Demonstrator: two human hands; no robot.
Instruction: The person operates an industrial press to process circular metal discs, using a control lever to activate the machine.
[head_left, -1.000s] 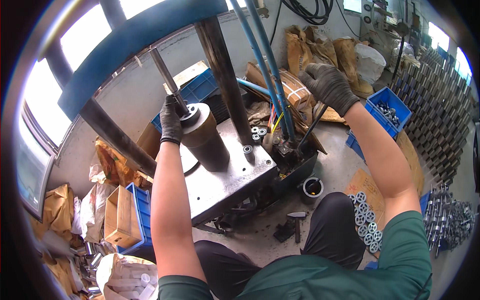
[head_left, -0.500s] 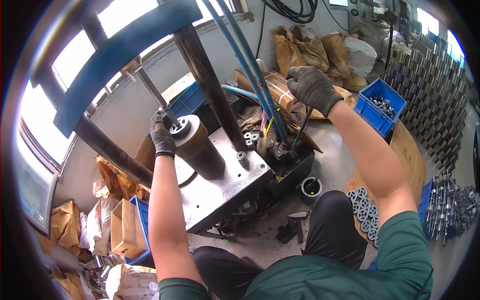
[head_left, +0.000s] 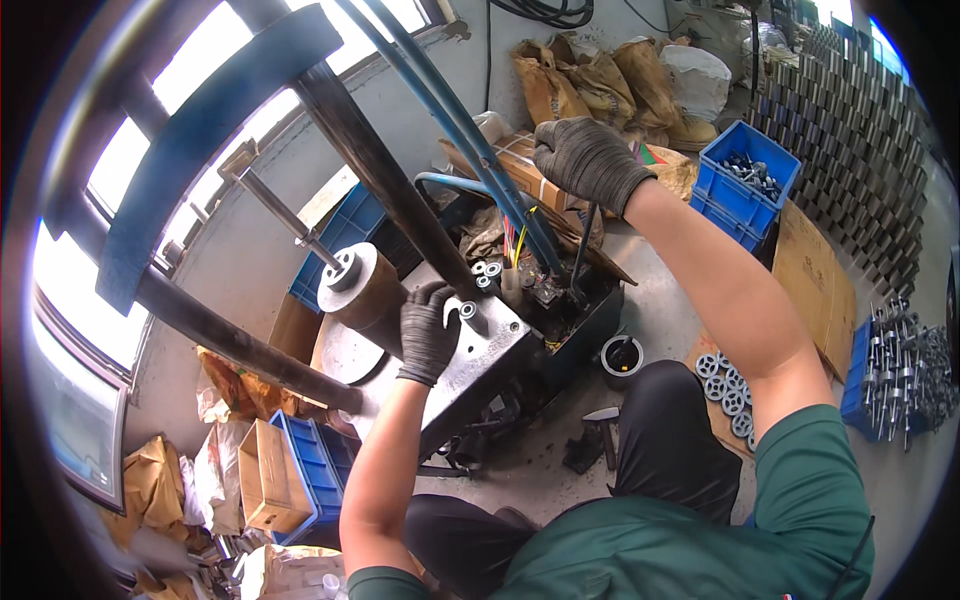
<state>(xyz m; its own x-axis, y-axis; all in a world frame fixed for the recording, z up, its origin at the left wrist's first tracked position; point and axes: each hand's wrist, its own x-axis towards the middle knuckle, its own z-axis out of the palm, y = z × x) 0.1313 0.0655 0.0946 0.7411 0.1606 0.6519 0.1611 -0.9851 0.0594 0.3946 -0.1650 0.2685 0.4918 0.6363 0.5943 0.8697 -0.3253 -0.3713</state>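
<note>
- Left hand (head_left: 428,332), centre frame: curled around small ring (head_left: 467,310) on press plate (head_left: 480,350), cylinder (head_left: 362,290) just upper left.
- Right hand (head_left: 590,160), top centre: closed over lever (head_left: 580,255).

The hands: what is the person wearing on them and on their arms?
Both the left hand and the right hand wear dark grey knitted work gloves with ribbed cuffs at the wrists. The forearms are bare below the short sleeves of a dark green shirt. No watch or markings show.
</note>
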